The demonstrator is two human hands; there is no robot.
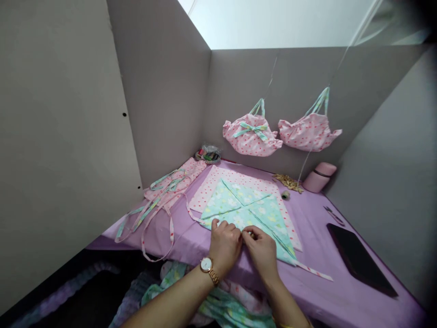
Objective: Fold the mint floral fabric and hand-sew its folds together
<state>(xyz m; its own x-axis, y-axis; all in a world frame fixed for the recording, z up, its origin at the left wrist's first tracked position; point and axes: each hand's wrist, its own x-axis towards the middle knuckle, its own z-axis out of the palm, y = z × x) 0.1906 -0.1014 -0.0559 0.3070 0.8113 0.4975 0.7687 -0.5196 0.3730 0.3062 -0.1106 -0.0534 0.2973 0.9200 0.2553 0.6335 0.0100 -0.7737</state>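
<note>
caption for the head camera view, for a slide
Left hand and right hand meet on the near edge of a folded green floral cloth on a purple table, two pink bags hanging behind.

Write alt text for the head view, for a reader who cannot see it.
The left hand and right hand meet on the near edge of folded mint floral fabric, which lies on pink dotted fabric on a purple-covered table. Two pink dotted bags hang on the grey partition behind.
</note>
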